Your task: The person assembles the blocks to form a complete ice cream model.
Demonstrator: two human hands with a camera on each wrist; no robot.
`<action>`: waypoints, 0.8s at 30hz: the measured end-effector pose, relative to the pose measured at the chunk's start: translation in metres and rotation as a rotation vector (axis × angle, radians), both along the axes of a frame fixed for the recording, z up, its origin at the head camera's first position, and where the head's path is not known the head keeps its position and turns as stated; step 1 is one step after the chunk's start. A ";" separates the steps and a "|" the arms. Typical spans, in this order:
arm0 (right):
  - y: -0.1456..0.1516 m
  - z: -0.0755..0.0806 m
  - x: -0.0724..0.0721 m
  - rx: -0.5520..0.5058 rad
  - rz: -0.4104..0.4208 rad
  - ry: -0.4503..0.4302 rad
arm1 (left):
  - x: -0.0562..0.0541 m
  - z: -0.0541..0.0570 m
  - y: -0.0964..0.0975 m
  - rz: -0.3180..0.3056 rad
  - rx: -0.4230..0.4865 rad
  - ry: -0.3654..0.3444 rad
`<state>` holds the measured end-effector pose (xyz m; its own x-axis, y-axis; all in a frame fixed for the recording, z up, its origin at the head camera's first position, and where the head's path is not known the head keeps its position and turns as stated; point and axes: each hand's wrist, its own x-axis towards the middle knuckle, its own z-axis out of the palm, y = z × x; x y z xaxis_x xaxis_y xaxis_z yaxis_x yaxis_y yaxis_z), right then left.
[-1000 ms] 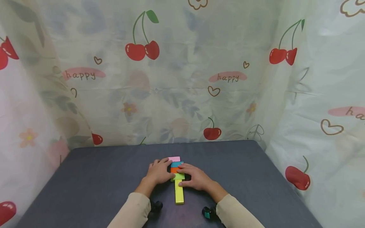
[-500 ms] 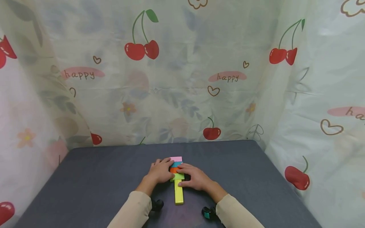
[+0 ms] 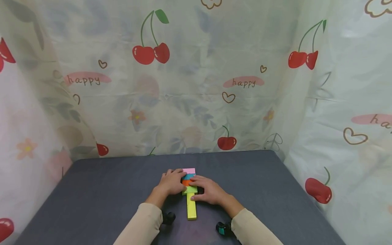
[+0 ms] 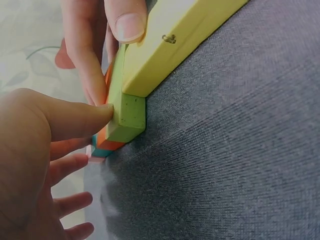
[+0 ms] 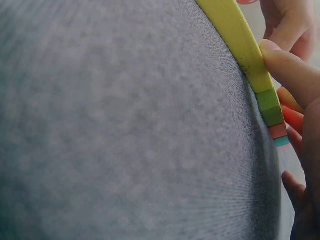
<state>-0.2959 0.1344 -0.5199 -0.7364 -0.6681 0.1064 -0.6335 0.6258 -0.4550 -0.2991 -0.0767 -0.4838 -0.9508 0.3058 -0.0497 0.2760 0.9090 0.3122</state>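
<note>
Several coloured wooden blocks lie flat in a column on the dark table. From the far end, a pink block (image 3: 190, 170), a blue block (image 3: 190, 176), an orange block (image 3: 185, 182) and a light green block (image 3: 192, 189) lie crosswise side by side. A long yellow block (image 3: 191, 209) points from the green one towards the person. My left hand (image 3: 172, 182) spans the column's left side, its thumb (image 4: 82, 119) pressing the green block's end. From the right, my right hand (image 3: 212, 192) rests its thumb (image 5: 285, 65) on the yellow block, its fingers reaching over the orange and blue blocks.
Dark grey cloth covers the table (image 3: 116, 190). A pale curtain (image 3: 190, 68) printed with cherries hangs behind and along both sides. Black wrist devices show below each hand, the left one (image 3: 168, 218) and the right one (image 3: 223, 228), near the beige sleeves.
The pink block has slid slightly right, so its left end now lines up better with the blue block. Both hands keep nearly the same places.
</note>
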 end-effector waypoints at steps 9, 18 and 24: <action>0.000 0.000 -0.001 0.020 0.011 0.032 | 0.000 0.001 0.000 -0.004 0.009 0.003; -0.008 0.010 -0.003 0.091 0.006 0.139 | -0.003 0.002 -0.002 -0.011 0.032 -0.010; -0.010 0.009 -0.004 0.081 0.006 0.163 | -0.003 0.003 -0.005 -0.026 0.047 -0.004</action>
